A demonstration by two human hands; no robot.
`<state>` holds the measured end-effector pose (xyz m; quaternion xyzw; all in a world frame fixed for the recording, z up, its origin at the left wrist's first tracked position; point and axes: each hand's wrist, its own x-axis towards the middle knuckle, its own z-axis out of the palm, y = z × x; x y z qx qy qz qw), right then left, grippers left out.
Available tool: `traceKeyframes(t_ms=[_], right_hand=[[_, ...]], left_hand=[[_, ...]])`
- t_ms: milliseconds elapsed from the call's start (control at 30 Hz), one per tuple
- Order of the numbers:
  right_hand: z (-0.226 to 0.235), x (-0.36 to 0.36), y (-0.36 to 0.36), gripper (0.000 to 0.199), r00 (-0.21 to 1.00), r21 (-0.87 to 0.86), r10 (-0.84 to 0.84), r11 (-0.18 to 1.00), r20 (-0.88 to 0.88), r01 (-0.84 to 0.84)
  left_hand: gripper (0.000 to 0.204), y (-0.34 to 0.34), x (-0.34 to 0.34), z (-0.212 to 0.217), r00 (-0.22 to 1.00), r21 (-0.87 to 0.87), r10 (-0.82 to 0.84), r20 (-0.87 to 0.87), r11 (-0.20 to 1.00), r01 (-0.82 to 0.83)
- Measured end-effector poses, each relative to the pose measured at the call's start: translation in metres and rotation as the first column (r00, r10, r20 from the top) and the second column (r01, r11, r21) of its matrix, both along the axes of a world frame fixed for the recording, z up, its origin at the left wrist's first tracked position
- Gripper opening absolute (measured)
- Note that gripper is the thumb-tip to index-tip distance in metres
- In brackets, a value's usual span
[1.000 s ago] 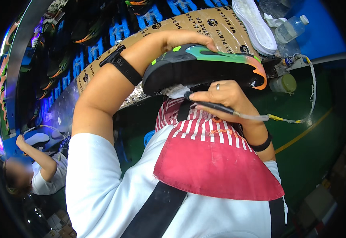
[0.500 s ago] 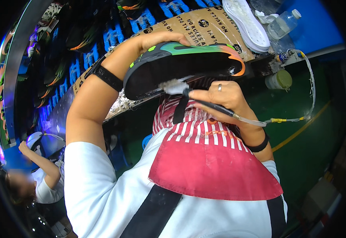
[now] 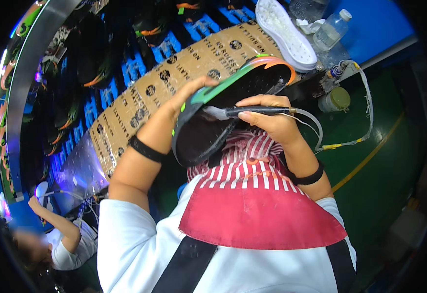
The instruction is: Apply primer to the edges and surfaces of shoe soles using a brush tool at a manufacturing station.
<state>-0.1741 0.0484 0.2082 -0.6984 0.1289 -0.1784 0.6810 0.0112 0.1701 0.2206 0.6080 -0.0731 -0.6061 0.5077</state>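
A shoe upper (image 3: 201,139) with a green-to-orange side is tilted in front of me, its dark underside toward me. My left hand (image 3: 190,94) grips its far side; some of those fingers are hidden behind it. Closed around the black handle of a brush (image 3: 252,110) is my right hand (image 3: 276,119). The brush's pale head lies against the dark underside, near the upper's middle. From the handle's end a clear hose (image 3: 311,122) leads off to the right.
A cardboard-covered bench (image 3: 125,117) lies beyond my hands. On it rest a white shoe sole (image 3: 286,36) and a clear bottle (image 3: 331,30). A greenish-lidded jar (image 3: 338,100) is at the right. Blue racks (image 3: 135,68) hold dark shoes. Another person (image 3: 69,239) works at lower left.
The shoe upper has turned more upright, its left end swinging down toward me. The brush has shifted to the middle of the underside, its handle now nearly level.
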Motion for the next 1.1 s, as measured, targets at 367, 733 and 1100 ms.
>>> traceKeyframes(t_ms=[367,733,1100], right_hand=[[-0.009,0.002,-0.002,0.021,0.869,-0.392,-0.357,0.786,0.342,0.477],[0.006,-0.009,-0.014,0.023,0.907,-0.047,-0.343,0.930,0.246,0.364],[0.003,-0.023,-0.025,0.022,0.896,0.149,-0.402,0.913,0.188,0.379]], left_hand=[[0.041,0.002,-0.009,-0.024,0.913,-0.113,0.232,-0.336,0.952,-0.283],[0.079,0.034,-0.043,-0.033,0.726,-0.561,0.195,-0.659,0.516,-0.648],[0.094,0.048,-0.054,-0.032,0.653,-0.560,0.051,-0.756,0.468,-0.684]])
